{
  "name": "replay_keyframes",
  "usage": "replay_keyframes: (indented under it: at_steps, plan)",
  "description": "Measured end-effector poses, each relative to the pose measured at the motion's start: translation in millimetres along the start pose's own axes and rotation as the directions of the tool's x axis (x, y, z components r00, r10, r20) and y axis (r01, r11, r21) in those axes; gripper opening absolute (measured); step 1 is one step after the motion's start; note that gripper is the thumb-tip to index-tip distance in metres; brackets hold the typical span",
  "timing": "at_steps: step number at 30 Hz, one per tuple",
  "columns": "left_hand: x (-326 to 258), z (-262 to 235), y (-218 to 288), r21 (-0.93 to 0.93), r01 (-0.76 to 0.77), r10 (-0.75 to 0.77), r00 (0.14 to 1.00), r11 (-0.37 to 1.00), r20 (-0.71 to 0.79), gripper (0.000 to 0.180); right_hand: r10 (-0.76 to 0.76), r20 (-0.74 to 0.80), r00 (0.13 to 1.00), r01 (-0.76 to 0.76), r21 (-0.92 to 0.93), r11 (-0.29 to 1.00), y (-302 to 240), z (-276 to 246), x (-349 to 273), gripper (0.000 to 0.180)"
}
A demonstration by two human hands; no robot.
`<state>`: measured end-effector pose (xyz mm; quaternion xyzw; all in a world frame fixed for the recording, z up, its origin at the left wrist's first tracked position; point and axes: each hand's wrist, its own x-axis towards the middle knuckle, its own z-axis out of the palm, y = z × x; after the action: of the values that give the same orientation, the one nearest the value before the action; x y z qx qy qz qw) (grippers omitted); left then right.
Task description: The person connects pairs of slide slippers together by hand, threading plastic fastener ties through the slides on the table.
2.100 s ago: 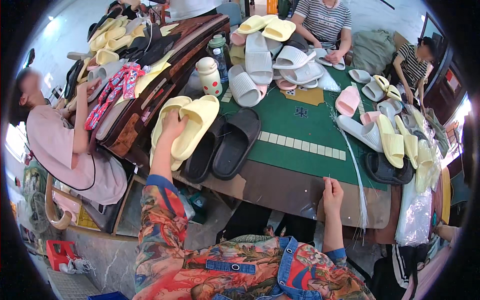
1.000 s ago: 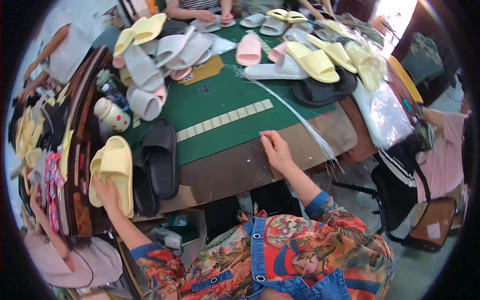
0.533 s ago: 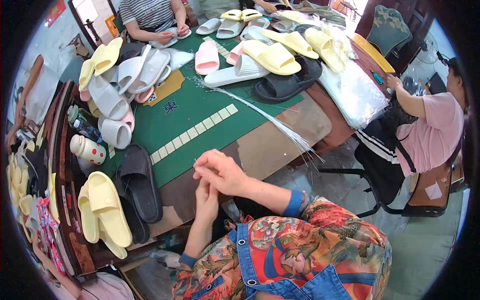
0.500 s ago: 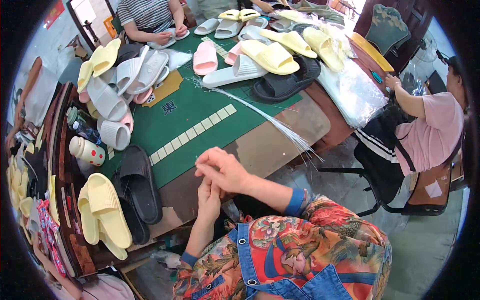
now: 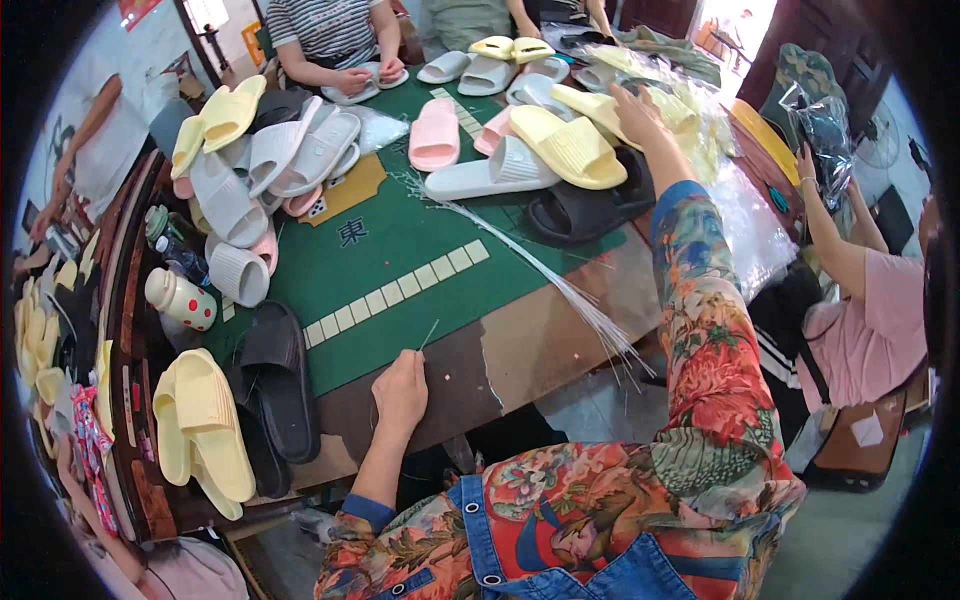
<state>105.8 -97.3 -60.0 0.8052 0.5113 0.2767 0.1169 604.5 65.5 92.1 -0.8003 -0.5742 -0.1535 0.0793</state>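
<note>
My left hand has thumb and fingers pinched together on a thin strand, above the table's brown edge. My right hand is stretched out among the yellow slippers at the right of the green mat — I can't tell whether it grips one. White ties fan toward the edge; black slippers lie beside another yellow pair — both at my left.

Toward seven o'clock, the left grip covered part of a thin pale wire-like strand; toward eleven, the top edge cropped a striped-shirted co-worker.
</note>
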Motion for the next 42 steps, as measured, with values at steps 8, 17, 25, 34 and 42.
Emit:
replay_keyframes:
  at_steps: [8, 17, 25, 34, 42]
  plan:
    - [1.2, -5.4, -2.1, -0.126, 0.037, -0.037, 0.999, 0.991, 0.008, 0.016, -0.354, 0.069, 0.933, 0.359, -0.090, 0.929, -4.6, -1.3, 27.5, 0.046]
    - [-1.8, -4.1, -10.3, -0.179, 0.058, -0.063, 0.998, 0.982, -0.020, 0.018, -0.243, 0.503, 0.830, 0.315, -0.063, 0.947, -88.6, -55.8, 5.6, 0.045]
    - [-1.1, -1.3, -14.9, -0.319, 0.035, -0.066, 0.994, 0.947, -0.085, 0.019, -0.291, 0.460, 0.839, 0.388, -0.129, 0.913, -117.9, -92.8, -42.9, 0.068]
    - [-47.9, -23.7, -3.1, -0.900, -0.095, -0.287, 0.929, 0.425, -0.233, 0.025, -0.557, 0.652, 0.515, -0.765, 0.643, 0.044, -215.4, -80.7, -247.3, 0.046]
    - [-96.3, -44.3, -16.6, -0.990, -0.087, -0.478, 0.869, 0.111, -0.129, 0.065, -0.739, 0.570, 0.360, -0.891, -0.024, -0.453, -263.8, -112.3, -339.7, 0.033]
